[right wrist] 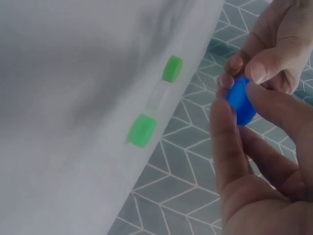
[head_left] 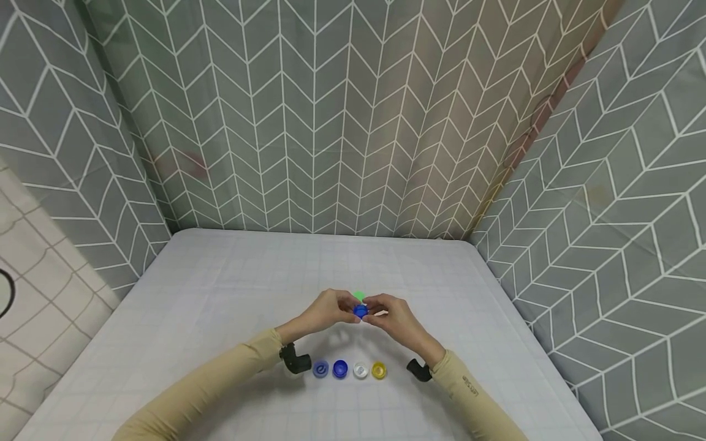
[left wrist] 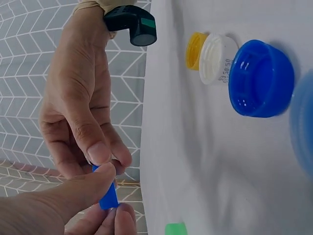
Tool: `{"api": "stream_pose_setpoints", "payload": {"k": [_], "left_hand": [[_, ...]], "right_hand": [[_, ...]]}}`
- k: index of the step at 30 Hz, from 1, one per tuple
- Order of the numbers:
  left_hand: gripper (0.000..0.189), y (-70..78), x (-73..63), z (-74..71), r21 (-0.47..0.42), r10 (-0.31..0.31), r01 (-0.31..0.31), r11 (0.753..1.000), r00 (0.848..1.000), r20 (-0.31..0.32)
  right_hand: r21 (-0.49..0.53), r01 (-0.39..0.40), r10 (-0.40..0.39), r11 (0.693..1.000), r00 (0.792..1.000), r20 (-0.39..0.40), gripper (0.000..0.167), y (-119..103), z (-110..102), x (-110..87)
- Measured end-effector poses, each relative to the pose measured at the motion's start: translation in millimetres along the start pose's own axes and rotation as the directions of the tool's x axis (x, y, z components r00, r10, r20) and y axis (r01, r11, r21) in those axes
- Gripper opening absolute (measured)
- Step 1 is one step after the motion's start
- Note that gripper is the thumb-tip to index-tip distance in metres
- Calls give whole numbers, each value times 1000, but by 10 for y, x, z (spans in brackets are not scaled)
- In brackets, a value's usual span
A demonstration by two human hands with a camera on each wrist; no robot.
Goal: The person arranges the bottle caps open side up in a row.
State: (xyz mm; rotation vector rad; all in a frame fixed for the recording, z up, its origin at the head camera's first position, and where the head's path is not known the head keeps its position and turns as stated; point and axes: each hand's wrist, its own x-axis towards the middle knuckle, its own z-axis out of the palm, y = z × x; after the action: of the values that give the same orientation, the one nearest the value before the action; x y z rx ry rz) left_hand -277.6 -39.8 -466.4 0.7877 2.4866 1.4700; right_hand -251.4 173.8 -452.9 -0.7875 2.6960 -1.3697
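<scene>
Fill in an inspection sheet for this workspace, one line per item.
Surface: table with a white covering.
Job's things: held blue cap; nearer row, left to right, pale blue cap, deep blue cap, white cap, yellow cap; farther off, two green caps with a pale piece between.
Clutter: nothing seen.
Hands: left hand and right hand both pinch the held blue cap.
Cables: none identified; a black curve at the head view's left edge is unclear.
Surroundings: gray curtains with white chevron lines.
</scene>
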Motion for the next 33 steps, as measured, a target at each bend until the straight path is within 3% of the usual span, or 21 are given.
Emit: {"api": "stream_pose_setpoints", "payload": {"k": [6,12,18,22,26,33], "left_hand": [[30,62,26,70,-17,13,-12,1000,1000,9],[32,134,80,204,2,31,-31,1000,999,25],[29,267,103,357,172,26,-35,984,998,56],[26,365,83,511,346,51,-74,935,996,75],[26,445,30,671,501,78,-113,858,993,89],[24,514,-70,895,616,89,-165,770,984,152]], "right_hand": [[-26,18,-16,999,998,53,32,-20,-69,-46],[-183,44,-33,982,997,66,29,-57,-187,-141],[-315,46,-14,948,995,101,28,-101,-313,-224],[-371,23,42,928,985,166,28,-130,-388,-287],[-413,-19,129,911,962,240,30,-154,-431,-360],[-443,-93,265,892,901,343,31,-151,-400,-459]]}}
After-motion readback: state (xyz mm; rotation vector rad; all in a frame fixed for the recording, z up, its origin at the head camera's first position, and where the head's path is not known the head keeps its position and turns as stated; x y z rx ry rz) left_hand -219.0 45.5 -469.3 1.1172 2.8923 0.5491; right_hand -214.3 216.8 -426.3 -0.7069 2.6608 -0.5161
